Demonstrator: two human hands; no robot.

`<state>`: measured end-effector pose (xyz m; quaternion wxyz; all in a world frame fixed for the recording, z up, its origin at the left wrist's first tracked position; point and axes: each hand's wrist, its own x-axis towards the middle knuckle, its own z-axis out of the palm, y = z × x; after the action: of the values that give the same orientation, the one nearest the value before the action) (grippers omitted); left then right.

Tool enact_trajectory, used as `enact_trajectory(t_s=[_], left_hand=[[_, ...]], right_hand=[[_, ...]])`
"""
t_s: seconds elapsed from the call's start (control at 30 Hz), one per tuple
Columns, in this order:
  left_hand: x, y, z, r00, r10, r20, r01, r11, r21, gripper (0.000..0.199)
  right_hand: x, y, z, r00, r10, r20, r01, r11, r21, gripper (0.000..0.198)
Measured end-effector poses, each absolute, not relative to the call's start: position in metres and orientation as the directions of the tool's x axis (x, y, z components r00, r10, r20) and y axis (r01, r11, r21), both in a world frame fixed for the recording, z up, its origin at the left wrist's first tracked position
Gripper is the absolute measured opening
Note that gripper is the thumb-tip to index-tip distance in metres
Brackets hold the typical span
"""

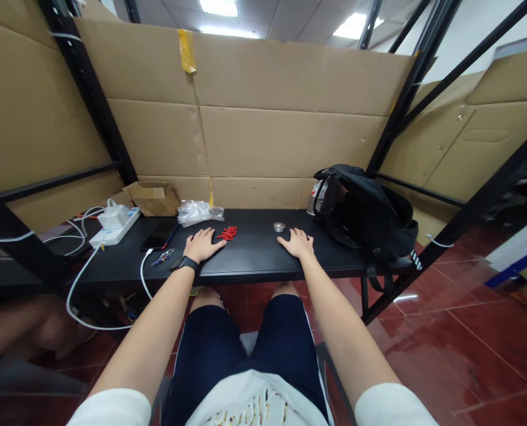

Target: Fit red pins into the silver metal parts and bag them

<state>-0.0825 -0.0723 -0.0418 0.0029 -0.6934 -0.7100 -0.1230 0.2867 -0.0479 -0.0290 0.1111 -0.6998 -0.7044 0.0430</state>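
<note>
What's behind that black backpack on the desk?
A clear bottle shows at the left edge of the backpack, with the cardboard panel rising beyond. The bag covers part of the bottle and the space directly behind, so anything else there can't be seen.

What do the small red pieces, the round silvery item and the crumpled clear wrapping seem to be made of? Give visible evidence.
Small red pieces: probably plastic, from their even, bright colour; finish too small to judge.
Round silvery item: perhaps shiny metal, given its grey gleam, but plastic is possible.
Crumpled clear wrapping: likely thin, glossy plastic film, being see-through with bright creases.
</note>
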Motion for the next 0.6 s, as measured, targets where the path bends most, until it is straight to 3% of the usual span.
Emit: enact_trajectory(t_s=[0.2, 0.37, 0.5, 0.6], left_hand=[[-0.078, -0.079, -0.036, -0.034, 0.979, 0.201, 0.98, -0.007, 0.198, 0.082], [-0.077, -0.074, -0.028, 0.101, 0.936, 0.336, 0.937, -0.203, 0.285, 0.065], [-0.074, -0.043, -0.012, 0.124, 0.91, 0.396, 0.838, -0.31, 0.449, 0.047], [-0.071, -0.009, 0.001, 0.173, 0.912, 0.373, 0.804, -0.349, 0.482, 0.044]], right_hand=[[0.286, -0.046, -0.031, 0.023, 0.992, 0.126, 0.972, 0.007, -0.235, 0.088], [0.283, -0.023, -0.03, -0.009, 0.97, 0.242, 0.955, 0.08, -0.285, 0.087], [0.281, 0.01, -0.019, -0.01, 0.98, 0.2, 0.878, 0.105, -0.468, 0.072], [0.281, 0.032, -0.01, -0.013, 0.985, 0.172, 0.8, 0.114, -0.589, 0.051]])
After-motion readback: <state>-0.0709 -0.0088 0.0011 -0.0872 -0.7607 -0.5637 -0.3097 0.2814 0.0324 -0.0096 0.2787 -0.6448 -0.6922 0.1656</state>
